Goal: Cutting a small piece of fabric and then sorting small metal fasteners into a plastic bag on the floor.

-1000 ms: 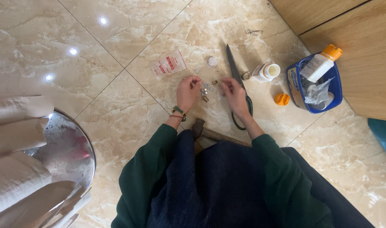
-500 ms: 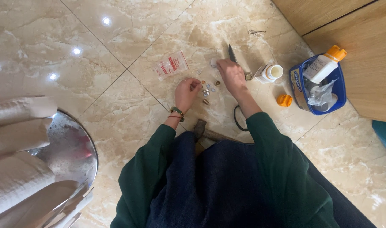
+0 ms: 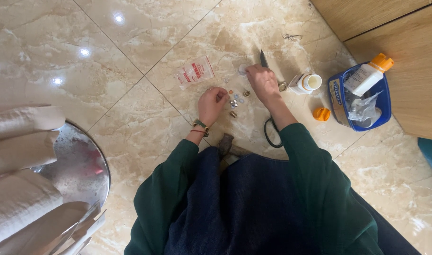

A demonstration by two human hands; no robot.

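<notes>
I sit on a marble tile floor in a green top and dark skirt. A little pile of small metal fasteners and buttons lies in front of me. My left hand rests beside the pile with its fingers curled in, fingertips by the nearest pieces. My right hand reaches farther out, fingers bent down on the floor next to a small clear disc. It lies over a pair of black-handled scissors, whose blade tip shows beyond the knuckles. Whether either hand pinches a piece is hidden.
A small clear plastic bag lies left of the pile. To the right are an open white bottle, its orange cap and a blue tub holding a bottle. A wooden cabinet stands behind; a round metal tray sits left.
My right hand has moved away from the pile and outward along the scissors to the clear disc. My left hand has stayed by the pile.
</notes>
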